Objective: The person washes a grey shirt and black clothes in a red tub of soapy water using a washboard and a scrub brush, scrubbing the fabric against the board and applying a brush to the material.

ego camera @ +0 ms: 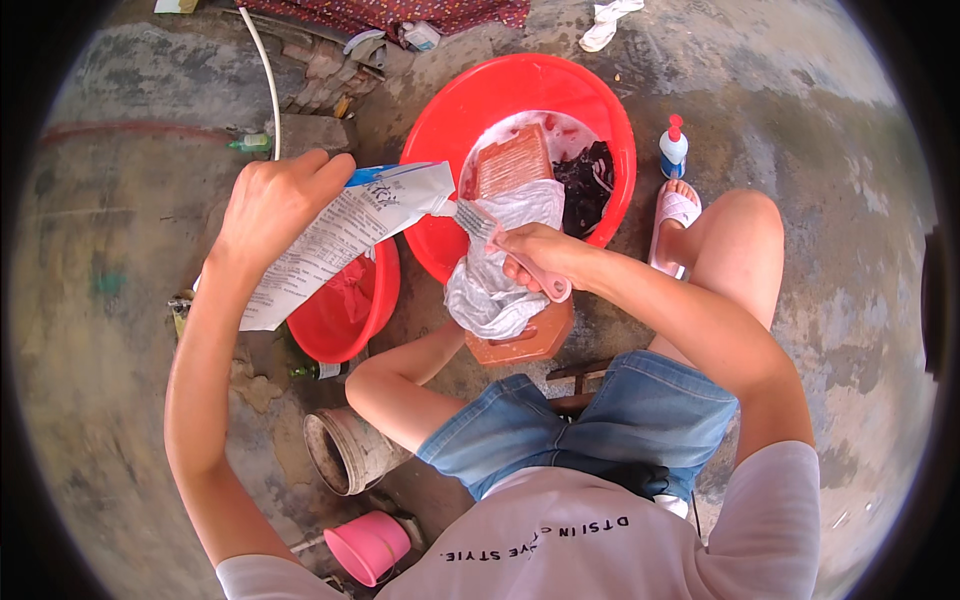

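My left hand [285,199] grips a white spouted pouch [330,240] by its upper end and holds it tilted. Its spout meets the bristles of a pink scrubbing brush [536,270]. My right hand [544,251] is closed around the brush handle, with the bristles turned towards the pouch. Below the brush a wet light-grey cloth [502,307] drapes over a reddish-brown ribbed washboard [517,161]. The washboard leans in a large red basin [465,97] that holds suds and a dark garment [589,187]. Whether any liquid leaves the spout I cannot tell.
A smaller red basin [386,292] with a red cloth stands left of the washboard. A bottle with a red cap [673,150] stands to the right. A dirty bucket [349,454] lies near my left knee, with a pink bucket [367,547] behind. A white hose [264,75] runs at upper left.
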`<state>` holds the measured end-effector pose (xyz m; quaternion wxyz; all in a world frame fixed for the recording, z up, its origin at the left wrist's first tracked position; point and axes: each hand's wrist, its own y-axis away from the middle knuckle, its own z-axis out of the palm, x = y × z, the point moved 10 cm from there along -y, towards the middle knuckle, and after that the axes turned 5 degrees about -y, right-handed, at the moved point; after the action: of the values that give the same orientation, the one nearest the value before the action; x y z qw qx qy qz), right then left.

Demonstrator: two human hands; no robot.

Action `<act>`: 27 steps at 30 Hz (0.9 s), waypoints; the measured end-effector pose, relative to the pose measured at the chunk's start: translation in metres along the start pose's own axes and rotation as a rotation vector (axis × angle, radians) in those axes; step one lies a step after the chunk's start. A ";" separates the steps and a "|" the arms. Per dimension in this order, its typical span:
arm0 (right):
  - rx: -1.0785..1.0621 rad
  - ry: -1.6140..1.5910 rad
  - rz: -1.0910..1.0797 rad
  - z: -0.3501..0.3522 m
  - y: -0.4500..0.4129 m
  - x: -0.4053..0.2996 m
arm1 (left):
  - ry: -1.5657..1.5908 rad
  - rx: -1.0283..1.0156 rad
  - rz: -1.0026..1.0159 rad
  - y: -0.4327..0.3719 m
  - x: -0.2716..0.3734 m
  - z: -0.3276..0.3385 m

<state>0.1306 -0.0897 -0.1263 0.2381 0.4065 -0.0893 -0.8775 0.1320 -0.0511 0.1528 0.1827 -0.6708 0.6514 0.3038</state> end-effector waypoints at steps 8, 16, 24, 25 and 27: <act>-0.001 0.002 0.006 0.001 -0.003 0.002 | 0.003 -0.035 0.014 -0.009 0.008 -0.006; 0.016 0.000 0.010 -0.001 -0.001 0.002 | -0.054 -0.037 0.071 -0.018 0.018 -0.014; 0.023 0.005 0.016 -0.003 -0.003 0.004 | -0.081 -0.039 0.103 -0.024 0.021 -0.017; 0.026 -0.002 0.020 -0.003 -0.003 0.004 | -0.107 -0.042 0.122 -0.025 0.022 -0.017; 0.027 0.000 0.018 -0.003 -0.002 0.003 | -0.133 -0.046 0.141 -0.026 0.024 -0.019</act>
<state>0.1303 -0.0896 -0.1308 0.2406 0.4090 -0.1046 -0.8740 0.1600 -0.0796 0.1478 0.1882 -0.6055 0.6763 0.3749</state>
